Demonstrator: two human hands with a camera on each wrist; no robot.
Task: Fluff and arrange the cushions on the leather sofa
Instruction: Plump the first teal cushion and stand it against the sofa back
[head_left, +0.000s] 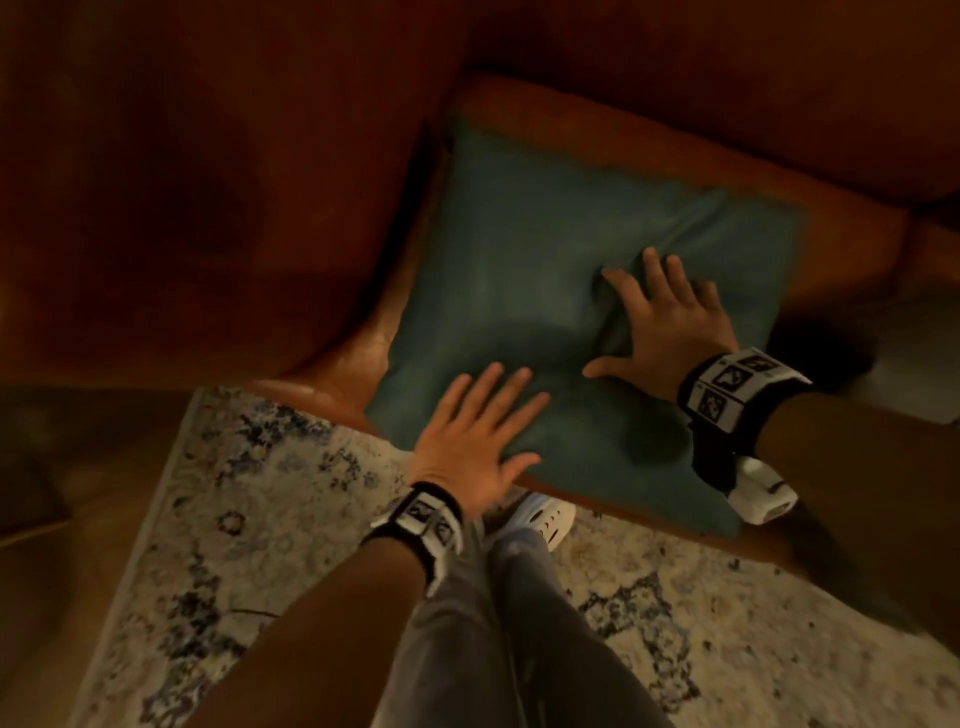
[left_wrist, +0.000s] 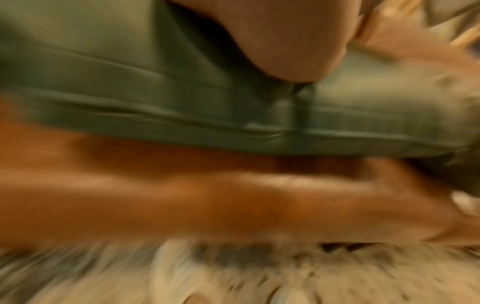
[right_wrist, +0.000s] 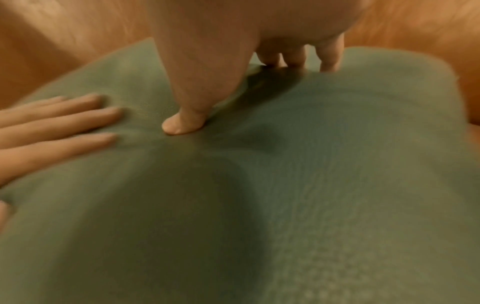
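A teal square cushion (head_left: 524, 280) lies flat on the seat of the brown leather sofa (head_left: 208, 182), its near edge hanging over the seat front. My left hand (head_left: 480, 421) lies flat with straight fingers on the cushion's near left part. My right hand (head_left: 662, 317) presses spread fingers into the cushion's middle right, denting the fabric. In the right wrist view the cushion (right_wrist: 285, 185) fills the frame, my right hand's thumb (right_wrist: 185, 121) digs in, and the left hand's fingers (right_wrist: 64, 123) rest at the left. The left wrist view is blurred, showing the cushion's edge (left_wrist: 182, 115) over the sofa seat front (left_wrist: 182, 195).
A pale patterned rug (head_left: 249, 519) covers the floor before the sofa. My legs in grey trousers (head_left: 498, 639) and a white shoe (head_left: 545, 519) stand close against the seat front. The sofa's backrest (head_left: 727, 78) rises behind the cushion.
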